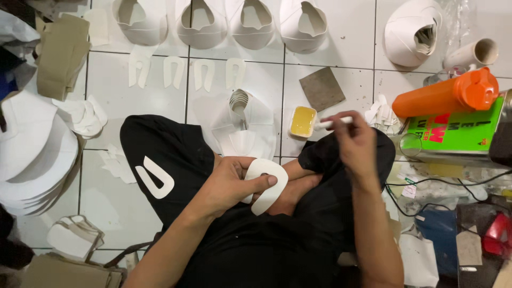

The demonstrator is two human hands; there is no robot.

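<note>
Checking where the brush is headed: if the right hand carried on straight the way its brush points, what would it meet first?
Most likely the small yellow glue dish. The right hand holds a white brush pointing left, its tip about at the dish's rim. Depth is unclear, so it may hang above it.

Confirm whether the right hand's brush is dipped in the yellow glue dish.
No: the brush in the right hand is beside the glue dish, not in it.
</note>
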